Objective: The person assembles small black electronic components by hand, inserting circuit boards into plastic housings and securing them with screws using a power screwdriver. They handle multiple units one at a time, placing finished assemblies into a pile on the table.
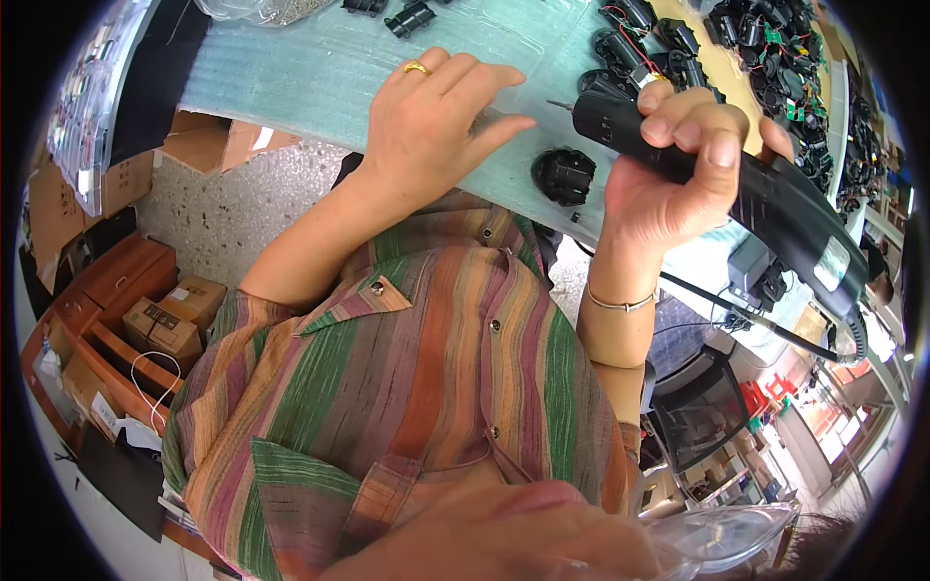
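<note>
My right hand point(678, 160) is wrapped around a black electric screwdriver point(799, 208), held raised and tilted over the bench. Its thin bit point(560, 105) points left, toward my other hand. A black cord point(765, 324) runs from the tool's rear end. My left hand point(426, 116) hovers over the mat with thumb and forefinger apart, just left of the bit. Between those two fingertips I see nothing held. Below the bit, near the bench's front edge, lies a small black plastic housing point(564, 176), touched by neither hand.
A pale green foam mat point(281, 68) covers the bench. Several black housings with red wires point(630, 58) lie at the right, with more parts and green circuit boards point(799, 116) beyond. A clear bag point(262, 10) sits at the far left. Cardboard boxes point(165, 324) stand below left.
</note>
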A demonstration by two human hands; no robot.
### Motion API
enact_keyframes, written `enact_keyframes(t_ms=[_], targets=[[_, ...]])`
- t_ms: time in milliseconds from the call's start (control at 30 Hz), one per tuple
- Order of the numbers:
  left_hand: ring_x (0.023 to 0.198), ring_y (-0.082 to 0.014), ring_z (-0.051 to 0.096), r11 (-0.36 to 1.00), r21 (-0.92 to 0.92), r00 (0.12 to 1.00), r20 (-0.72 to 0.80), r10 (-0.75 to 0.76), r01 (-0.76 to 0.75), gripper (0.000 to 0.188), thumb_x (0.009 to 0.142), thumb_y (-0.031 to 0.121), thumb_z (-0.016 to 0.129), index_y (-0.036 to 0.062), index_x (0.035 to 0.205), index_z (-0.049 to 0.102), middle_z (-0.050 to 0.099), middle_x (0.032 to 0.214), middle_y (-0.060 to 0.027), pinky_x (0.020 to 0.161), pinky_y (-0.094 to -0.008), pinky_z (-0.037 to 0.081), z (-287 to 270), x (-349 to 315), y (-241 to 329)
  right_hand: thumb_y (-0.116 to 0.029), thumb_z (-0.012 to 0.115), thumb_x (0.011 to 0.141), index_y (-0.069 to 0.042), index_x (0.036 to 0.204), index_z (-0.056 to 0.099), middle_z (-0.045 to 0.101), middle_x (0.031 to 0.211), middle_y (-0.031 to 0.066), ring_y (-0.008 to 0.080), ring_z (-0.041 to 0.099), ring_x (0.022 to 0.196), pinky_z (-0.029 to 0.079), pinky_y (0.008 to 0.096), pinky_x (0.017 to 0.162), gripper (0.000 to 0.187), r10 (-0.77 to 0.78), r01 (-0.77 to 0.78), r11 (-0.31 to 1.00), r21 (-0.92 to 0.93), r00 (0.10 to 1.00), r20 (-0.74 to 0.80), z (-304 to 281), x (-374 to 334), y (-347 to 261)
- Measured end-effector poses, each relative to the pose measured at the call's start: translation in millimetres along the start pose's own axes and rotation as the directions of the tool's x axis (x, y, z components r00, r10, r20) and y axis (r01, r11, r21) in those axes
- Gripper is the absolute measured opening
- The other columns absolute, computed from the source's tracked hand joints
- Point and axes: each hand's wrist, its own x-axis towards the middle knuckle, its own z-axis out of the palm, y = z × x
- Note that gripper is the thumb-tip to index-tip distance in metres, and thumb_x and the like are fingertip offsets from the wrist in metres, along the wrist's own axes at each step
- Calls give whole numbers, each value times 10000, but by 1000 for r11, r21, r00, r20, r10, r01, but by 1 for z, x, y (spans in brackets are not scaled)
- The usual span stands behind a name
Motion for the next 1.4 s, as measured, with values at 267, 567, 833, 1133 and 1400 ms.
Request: enact_keyframes(t_ms=[267, 567, 833, 1133, 1400], targets=[[747, -213, 559, 993, 100, 998, -2, -63, 63, 341, 682, 203, 841, 103, 974, 696, 612, 807, -29, 664, -324, 447, -18, -7, -15, -93, 683, 883, -10, 1164, 355, 607, 671, 91, 188, 603, 608, 512, 322, 719, 440, -34, 4, 983, -181, 985, -167, 4, 0, 24], [785, -233, 555, 989, 135, 998, 31, -59, 54, 340, 696, 203, 829, 95, 986, 689, 632, 893, -27, 675, -334, 454, -16, -1, -15, -19, 673, 860, -9, 1212, 348, 654, 750, 116, 183, 637, 640, 552, 337, 711, 479, -27, 10, 983, -185, 996, -88, 18, 16, 64], [797, -239, 558, 991, 105, 997, 3, -78, 77, 363, 701, 201, 823, 104, 1021, 680, 642, 923, -32, 677, -337, 457, -14, 5, -19, -46, 693, 859, -27, 1166, 363, 650, 730, 79, 131, 609, 620, 495, 253, 706, 451, 21, -55, 973, -225, 988, -152, 23, 18, 61], [813, -204, 552, 995, 16, 992, -78, 96, -95, 402, 660, 183, 831, 141, 1037, 700, 637, 958, -6, 702, -337, 434, -6, 21, -8, -122, 668, 885, -78, 1243, 313, 565, 678, 73, 195, 568, 587, 522, 431, 690, 506, -10, 2, 993, -116, 998, -64, 16, 9, 2], [783, -175, 565, 985, -153, 996, -44, 79, -85, 200, 688, 153, 810, 143, 877, 746, 670, 889, 8, 711, -312, 429, 4, 16, 1, -145, 659, 899, -131, 1262, 335, 533, 696, 46, 193, 558, 596, 507, 428, 701, 487, 27, -28, 998, -61, 999, -21, 8, 1, -16]])
